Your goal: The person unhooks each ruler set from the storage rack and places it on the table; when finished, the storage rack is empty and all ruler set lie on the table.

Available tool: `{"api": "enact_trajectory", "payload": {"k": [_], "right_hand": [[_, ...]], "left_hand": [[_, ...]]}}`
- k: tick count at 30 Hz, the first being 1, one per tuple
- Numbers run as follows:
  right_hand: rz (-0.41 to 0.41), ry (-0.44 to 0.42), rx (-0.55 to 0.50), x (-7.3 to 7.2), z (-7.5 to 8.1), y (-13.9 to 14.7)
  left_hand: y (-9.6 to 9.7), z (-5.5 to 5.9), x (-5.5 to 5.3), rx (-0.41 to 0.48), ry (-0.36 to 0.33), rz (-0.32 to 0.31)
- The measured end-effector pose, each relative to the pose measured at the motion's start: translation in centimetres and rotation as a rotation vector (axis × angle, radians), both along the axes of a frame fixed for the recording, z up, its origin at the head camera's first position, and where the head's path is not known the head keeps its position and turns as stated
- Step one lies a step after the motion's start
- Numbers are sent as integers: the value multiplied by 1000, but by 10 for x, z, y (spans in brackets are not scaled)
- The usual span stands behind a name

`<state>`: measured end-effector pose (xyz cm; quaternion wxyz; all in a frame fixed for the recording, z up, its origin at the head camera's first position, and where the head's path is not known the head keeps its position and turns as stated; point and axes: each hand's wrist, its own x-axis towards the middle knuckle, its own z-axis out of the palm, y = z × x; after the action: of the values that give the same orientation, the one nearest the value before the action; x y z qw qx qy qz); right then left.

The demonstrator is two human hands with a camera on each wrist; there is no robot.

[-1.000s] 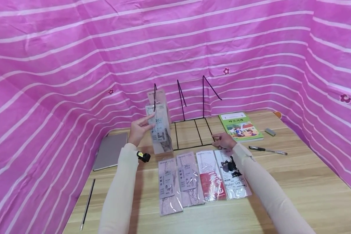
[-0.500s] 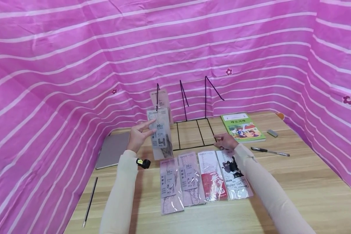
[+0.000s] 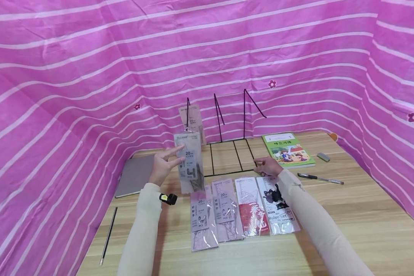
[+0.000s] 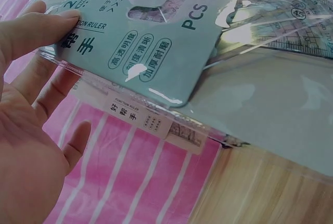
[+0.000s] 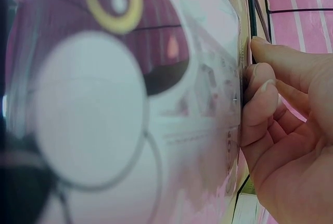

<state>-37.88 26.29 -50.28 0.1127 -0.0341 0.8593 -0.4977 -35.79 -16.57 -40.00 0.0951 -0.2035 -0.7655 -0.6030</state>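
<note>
My left hand (image 3: 161, 165) pinches the left edge of a ruler set in a clear packet (image 3: 189, 163) between thumb and fingers. The packet hangs upright, its top edge right at the tip of the left hook. In the left wrist view, the thumb lies over the printed card (image 4: 145, 41), fingers behind. Another ruler packet (image 3: 192, 117) hangs further back on that hook of the black wire rack (image 3: 241, 155). My right hand (image 3: 268, 167) grips the rack's front right corner, its fingers curled at the wire. In the right wrist view, a cat-print packet (image 5: 93, 109) fills the foreground.
In front of the rack lie two pink ruler packets (image 3: 204, 226), a red-and-white one (image 3: 252, 209) and the cat-print ruler set (image 3: 277, 207). A green book (image 3: 288, 151), an eraser (image 3: 323, 156) and a pen (image 3: 320, 178) are at right; a grey notebook (image 3: 134, 174) and pencil (image 3: 108, 235) at left.
My left hand has drawn the packet down and toward me, along the hook to its tip. The right hand stays at the rack's corner. The view has shifted slightly.
</note>
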Motion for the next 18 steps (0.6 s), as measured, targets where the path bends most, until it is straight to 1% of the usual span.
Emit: {"api": "enact_trajectory", "payload": {"k": [8,12,13,15,17,18], "right_hand": [[-4,-11,0,2,3,-1],[-12,-18,1,2,5,-1],[-16,-24,-1,2,5,-1],[-18,-29,-8,1,4,-1],[-19,-38,-12,1,4,0],[-15,-36,-11,0,4,0]], "left_hand": [[-1,-2,5,7,37,-6],[-4,-6,6,18,37,-19],[-5,-7,7,18,32,-26],[-8,-10,7,18,0,-36],[-12,-13,9,12,-52,-41],[-14,-14,10,15,-88,-49]]}}
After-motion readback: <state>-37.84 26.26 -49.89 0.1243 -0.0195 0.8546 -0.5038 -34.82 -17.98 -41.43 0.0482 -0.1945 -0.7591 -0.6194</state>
